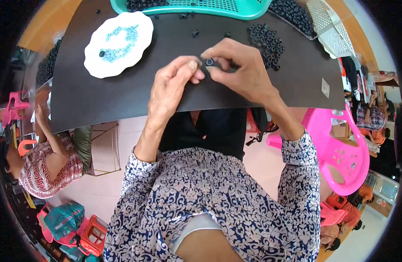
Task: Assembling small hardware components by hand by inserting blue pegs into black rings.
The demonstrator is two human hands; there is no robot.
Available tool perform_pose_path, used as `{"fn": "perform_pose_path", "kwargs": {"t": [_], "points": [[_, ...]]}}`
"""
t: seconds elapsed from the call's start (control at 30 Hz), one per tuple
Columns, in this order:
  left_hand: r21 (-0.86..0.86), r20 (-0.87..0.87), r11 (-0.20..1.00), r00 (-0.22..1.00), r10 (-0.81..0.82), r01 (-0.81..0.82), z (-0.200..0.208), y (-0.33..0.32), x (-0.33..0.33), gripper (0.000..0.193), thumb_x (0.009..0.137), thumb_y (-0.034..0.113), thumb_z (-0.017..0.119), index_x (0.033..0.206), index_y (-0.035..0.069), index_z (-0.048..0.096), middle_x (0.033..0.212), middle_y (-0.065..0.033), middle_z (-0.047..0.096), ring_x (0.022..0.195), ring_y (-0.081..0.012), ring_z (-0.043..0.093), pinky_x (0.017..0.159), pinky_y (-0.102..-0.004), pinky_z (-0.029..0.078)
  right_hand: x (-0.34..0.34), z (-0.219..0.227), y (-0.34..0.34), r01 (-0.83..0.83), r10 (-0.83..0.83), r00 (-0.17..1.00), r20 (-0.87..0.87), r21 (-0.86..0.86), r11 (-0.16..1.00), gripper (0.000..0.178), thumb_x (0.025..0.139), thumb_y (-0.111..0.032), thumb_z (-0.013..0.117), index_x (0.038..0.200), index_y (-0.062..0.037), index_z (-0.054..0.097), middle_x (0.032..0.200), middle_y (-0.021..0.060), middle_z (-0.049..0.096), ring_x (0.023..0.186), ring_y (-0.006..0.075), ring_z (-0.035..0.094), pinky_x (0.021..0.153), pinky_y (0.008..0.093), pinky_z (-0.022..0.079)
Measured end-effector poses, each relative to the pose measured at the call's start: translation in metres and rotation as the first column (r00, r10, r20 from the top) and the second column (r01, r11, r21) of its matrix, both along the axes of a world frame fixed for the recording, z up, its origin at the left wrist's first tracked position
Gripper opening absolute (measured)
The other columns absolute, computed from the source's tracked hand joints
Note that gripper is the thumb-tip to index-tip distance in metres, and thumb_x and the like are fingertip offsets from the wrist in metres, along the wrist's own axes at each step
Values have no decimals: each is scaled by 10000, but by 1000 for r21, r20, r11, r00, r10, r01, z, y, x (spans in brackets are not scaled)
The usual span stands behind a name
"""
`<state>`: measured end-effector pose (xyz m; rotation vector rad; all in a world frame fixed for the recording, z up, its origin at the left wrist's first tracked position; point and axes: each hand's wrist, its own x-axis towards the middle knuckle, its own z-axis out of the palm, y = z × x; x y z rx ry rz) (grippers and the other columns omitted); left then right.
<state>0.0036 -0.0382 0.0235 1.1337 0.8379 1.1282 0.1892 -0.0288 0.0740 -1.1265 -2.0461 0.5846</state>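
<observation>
Between the thumb and fingers of my right hand (244,70) is a small black ring-shaped part (209,62), its round opening visible. My left hand (171,81) is closed in a pinch just beside it, fingertips close to the part; whatever it holds is too small to make out. To the left lies a white scalloped plate (142,30) with many tiny pale-blue clear pieces (130,43) and one black part (101,53) on it. Beyond my right hand a loose pile of black ring-shaped parts (267,43) rests on the dark table (122,98).
A teal basket (249,15) with black parts stands at the far edge. Right of it are a tray of black parts (292,15) and a white perforated basket (329,26). A pink chair (340,148) is at right; another person (54,161) sits at left.
</observation>
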Motion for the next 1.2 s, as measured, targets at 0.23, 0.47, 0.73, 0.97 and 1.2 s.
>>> {"fn": "perform_pose_path", "kwargs": {"t": [0.23, 0.47, 0.73, 0.97, 1.2], "points": [[-218, 267, 969, 962, -54, 115, 3, -7, 3, 242, 927, 154, 567, 1044, -52, 617, 854, -48, 626, 796, -111, 574, 745, -235, 458, -14, -5, -13, -29, 33, 999, -34, 132, 991, 317, 668, -14, 747, 971, -66, 670, 758, 37, 577, 625, 132, 523, 598, 260, 458], [-168, 417, 970, 905, -89, 173, 2, -5, 6, 211, 937, 111, 560, 1032, -67, 619, 911, -70, 629, 821, -129, 584, 786, -264, 483, -8, -11, -12, -18, 26, 997, -74, 101, 995, 335, 687, 39, 705, 1000, -77, 674, 751, 29, 566, 638, 114, 510, 630, 249, 456], [-16, -79, 995, 992, -95, 94, 2, -10, 0, 170, 907, 134, 576, 960, -10, 649, 758, 5, 605, 731, -56, 547, 697, -204, 436, -5, -40, -29, -122, 24, 919, -393, -227, 966, 362, 789, 75, 629, 1138, -20, 626, 835, -6, 553, 696, 42, 473, 608, 192, 386], [34, 22, 997, 997, -68, 67, -3, -12, 1, 153, 925, 107, 554, 952, -24, 630, 799, -17, 625, 748, -71, 564, 718, -217, 461, -5, -39, -30, -146, -42, 849, -527, -310, 940, 290, 871, 1, 611, 1160, -15, 615, 846, -14, 584, 728, 35, 502, 631, 176, 409], [39, 48, 998, 998, -51, 49, -5, -12, 3, 153, 920, 104, 555, 949, -28, 628, 810, -26, 634, 742, -74, 569, 728, -217, 469, -5, -39, -26, -74, -104, 876, -471, -344, 936, 157, 886, -61, 631, 1032, -10, 660, 794, -31, 592, 673, 24, 491, 607, 176, 405]]}}
